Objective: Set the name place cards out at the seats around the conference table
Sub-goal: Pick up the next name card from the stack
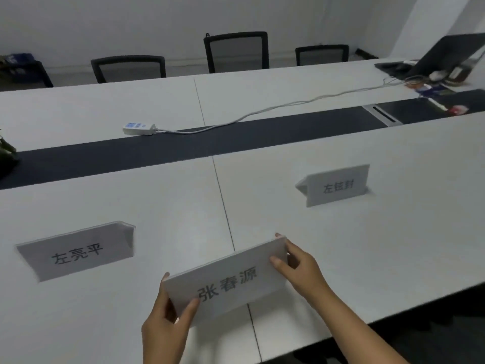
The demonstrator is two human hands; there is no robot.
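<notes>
Card (227,281) in both hands, near table edge (393,315)

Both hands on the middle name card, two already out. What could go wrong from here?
1. The held card is pinched at its ends by the left hand and right hand, near the table's front edge; set too close, it may tip off.
2. It sits skewed over the table seam, so it may land out of line with the left card and right card.
</notes>
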